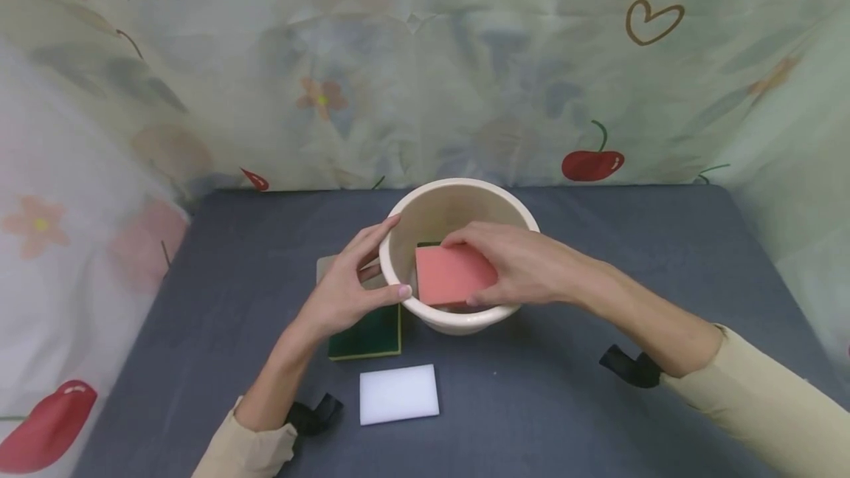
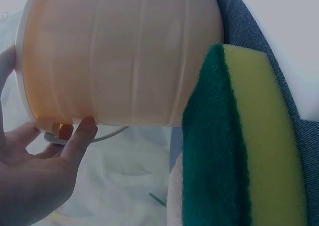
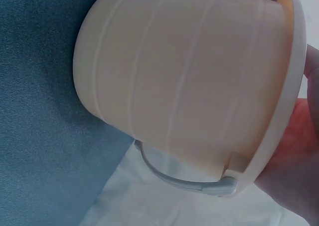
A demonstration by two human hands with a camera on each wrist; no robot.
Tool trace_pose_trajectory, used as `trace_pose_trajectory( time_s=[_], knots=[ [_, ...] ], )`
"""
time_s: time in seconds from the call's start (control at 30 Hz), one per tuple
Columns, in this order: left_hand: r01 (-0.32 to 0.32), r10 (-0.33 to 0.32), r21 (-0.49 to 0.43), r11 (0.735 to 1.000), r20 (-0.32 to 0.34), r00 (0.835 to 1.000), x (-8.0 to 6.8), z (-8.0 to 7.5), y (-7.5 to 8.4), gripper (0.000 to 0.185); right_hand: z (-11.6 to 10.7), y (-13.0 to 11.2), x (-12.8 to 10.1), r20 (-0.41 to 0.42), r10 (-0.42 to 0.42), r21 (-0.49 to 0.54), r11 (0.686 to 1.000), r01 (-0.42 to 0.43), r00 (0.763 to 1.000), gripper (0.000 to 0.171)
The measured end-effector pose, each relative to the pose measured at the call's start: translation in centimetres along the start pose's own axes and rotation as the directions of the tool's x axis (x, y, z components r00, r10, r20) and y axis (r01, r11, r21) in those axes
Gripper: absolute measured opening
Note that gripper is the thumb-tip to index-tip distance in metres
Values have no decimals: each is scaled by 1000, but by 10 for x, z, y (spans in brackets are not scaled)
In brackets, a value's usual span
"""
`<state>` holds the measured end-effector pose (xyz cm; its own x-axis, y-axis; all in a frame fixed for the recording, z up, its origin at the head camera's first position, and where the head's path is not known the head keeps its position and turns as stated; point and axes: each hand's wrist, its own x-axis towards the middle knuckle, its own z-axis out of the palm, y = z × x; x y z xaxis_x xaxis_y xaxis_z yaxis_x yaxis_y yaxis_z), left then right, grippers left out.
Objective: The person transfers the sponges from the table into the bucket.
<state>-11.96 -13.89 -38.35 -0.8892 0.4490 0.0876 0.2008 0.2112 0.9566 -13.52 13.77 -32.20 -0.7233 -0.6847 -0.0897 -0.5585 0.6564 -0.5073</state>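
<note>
A cream plastic bucket (image 1: 458,323) stands upright on the dark cloth, its mouth tipped toward the head view. My left hand (image 1: 341,290) holds its left rim, thumb on the lip and fingers spread against the outer wall, as the left wrist view shows. With my right hand (image 1: 531,260) I grip a pink sponge block (image 1: 451,275) between thumb and fingers, inside the bucket's mouth. Behind the pink sponge a dark green edge (image 1: 428,244) peeks out within the bucket. The bucket's grey handle (image 3: 199,186) hangs down on the far side.
Left of the bucket lies a green-and-yellow scouring sponge (image 1: 365,334), with a pale beige piece (image 1: 323,267) partly hidden behind my left hand. A white sponge block (image 1: 398,395) lies nearer the front. Patterned curtains (image 1: 425,94) enclose the dark tabletop (image 1: 564,419) at the back and sides.
</note>
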Motion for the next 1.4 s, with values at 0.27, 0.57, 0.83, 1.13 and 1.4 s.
trace_pose_trajectory(
  time_s=[0.27, 0.57, 0.83, 1.13, 1.4],
  knots=[
    [3, -3, 0, 1000, -2, 1000, 0, 0, -1, 89, 1, -3, 5, 57, 29, -46, 999, -26, 998, 70],
    [10, -10, -24, 1000, 7, 1000, 0, 1, -2, 89, 1, -1, 5, 75, -8, -51, 999, 12, 997, 64],
    [-1, 2, -26, 1000, 7, 1000, 0, 2, -1, 90, -5, 2, -1, 17, -36, 5, 999, 36, 999, 50],
    [-16, 15, 141, 990, 6, 1000, -2, 0, 1, 94, -12, 10, -14, -106, -93, 69, 993, 100, 990, 44],
    [-52, 51, 329, 943, 11, 999, -6, -4, 2, 98, -19, 16, -23, -218, -151, 45, 985, 165, 964, 39]
  ],
)
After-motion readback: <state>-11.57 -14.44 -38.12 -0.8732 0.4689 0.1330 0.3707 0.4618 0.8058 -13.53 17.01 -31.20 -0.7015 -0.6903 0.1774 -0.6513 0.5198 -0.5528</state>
